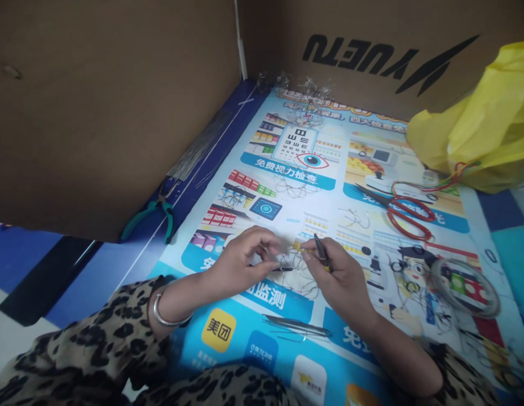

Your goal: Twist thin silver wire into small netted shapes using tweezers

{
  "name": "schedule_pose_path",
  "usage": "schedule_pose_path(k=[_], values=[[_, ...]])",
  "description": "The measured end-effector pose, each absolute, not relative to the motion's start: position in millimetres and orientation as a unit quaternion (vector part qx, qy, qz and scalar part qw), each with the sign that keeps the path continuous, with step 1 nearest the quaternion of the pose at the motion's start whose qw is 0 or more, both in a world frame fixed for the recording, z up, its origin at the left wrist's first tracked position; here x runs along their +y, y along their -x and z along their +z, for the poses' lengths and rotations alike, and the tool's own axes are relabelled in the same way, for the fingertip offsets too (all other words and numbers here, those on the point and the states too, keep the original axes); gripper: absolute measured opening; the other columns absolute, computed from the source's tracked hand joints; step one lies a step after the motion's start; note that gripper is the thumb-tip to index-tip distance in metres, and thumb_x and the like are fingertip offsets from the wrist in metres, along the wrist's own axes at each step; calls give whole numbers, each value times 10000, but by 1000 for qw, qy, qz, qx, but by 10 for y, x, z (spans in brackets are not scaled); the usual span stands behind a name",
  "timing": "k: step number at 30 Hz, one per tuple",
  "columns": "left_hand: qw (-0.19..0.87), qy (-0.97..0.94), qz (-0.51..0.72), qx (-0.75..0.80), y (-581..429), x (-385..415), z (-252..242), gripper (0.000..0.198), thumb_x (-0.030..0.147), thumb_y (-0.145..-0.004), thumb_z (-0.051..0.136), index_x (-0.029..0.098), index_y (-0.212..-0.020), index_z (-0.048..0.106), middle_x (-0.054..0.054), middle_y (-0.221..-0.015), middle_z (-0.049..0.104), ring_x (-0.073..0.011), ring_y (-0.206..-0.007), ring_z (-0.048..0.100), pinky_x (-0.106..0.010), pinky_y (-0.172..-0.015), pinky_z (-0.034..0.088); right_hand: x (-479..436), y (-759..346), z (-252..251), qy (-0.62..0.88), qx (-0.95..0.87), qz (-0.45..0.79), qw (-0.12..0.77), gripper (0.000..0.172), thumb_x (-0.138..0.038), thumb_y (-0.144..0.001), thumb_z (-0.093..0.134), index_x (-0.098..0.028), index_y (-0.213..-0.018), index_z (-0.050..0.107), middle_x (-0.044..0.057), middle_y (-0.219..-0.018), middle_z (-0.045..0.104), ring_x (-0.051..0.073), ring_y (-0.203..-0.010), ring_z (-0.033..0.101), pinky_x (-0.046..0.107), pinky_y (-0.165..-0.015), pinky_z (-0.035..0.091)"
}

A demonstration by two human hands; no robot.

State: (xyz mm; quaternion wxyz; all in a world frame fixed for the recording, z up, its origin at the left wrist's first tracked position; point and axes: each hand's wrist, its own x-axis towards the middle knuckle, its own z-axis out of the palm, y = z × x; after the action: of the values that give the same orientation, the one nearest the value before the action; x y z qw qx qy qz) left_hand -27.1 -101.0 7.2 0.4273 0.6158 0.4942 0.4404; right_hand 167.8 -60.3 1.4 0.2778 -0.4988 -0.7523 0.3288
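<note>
My left hand point(250, 255), with a silver bangle at the wrist, is curled with its thumb and fingers close together near thin wire; what it holds is too small to make out. My right hand point(335, 268) grips a dark pen-like tool point(322, 252), pointing up and away, and its fingertips touch fine wire. Between the hands, tangled thin wire point(302, 276) hangs over the printed sheet. Several dark wire pieces point(298, 326) lie in front of the hands.
Red-handled scissors point(409, 217) and a coil of wire point(465, 287) lie at the right, a yellow bag point(477, 129) behind them. Teal-handled pliers point(154, 217) and straight wires point(194, 152) are at the left. Cardboard walls point(109, 113) stand left and behind. Wire bundles point(306, 113) lie at the back.
</note>
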Motion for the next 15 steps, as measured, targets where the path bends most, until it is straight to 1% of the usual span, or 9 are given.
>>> schedule_pose_path(k=[3,7,12,15], values=[[347,-672,432,491,280,-1016,58,196,104,-718,631,164,-900,590,-53,-923,597,-115,-757,582,-249,-670,524,-599,-1677,10,493,-752,330,285,133,-304,-818,519,-210,-869,598,-6,-747,594,129,-674,557,238,-605,420],[265,-725,439,460,278,-1041,31,161,135,-781,596,190,-930,617,-53,-915,619,-144,-875,593,-297,-768,518,-602,-1674,1,492,-748,337,292,134,-307,-821,524,-208,-873,599,-4,-758,604,130,-693,568,235,-613,424],[251,-741,427,454,260,-1044,19,118,167,-804,585,188,-910,631,-53,-884,615,-136,-832,604,-267,-713,519,-599,-1672,-13,473,-766,327,286,122,-271,-820,514,-211,-882,600,-3,-759,587,131,-696,559,238,-616,426],[244,-732,428,470,261,-1032,27,104,152,-783,605,175,-884,614,-49,-868,622,-138,-841,598,-267,-729,512,-589,-1672,-42,471,-771,322,283,130,-255,-806,521,-215,-901,601,-1,-768,587,138,-703,563,246,-629,436]])
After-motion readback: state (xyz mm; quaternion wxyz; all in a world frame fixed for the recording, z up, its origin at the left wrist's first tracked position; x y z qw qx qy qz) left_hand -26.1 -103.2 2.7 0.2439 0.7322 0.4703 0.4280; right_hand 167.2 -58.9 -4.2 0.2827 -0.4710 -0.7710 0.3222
